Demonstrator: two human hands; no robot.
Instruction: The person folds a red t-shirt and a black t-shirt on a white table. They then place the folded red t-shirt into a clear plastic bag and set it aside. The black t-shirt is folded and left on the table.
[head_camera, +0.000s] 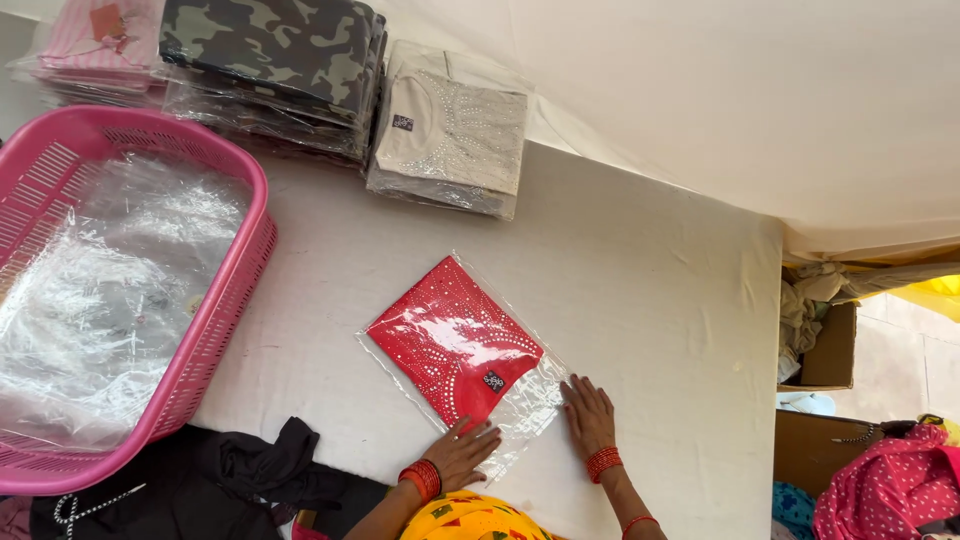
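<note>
Glossy clear plastic bag (470, 352), matt cloth table (650, 290)

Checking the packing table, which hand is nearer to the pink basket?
Left. The left hand presses the bagged red top's lower edge, on the side toward the pink basket; the right hand lies further away, on the bag's other corner.

**Both hands pressing flat, palms down**

The left hand (462, 447) is lying open with fingers spread, pointing up and to the right. The right hand (588, 413) is resting flat beside it, fingers together, both wrists wearing red bangles.
</note>
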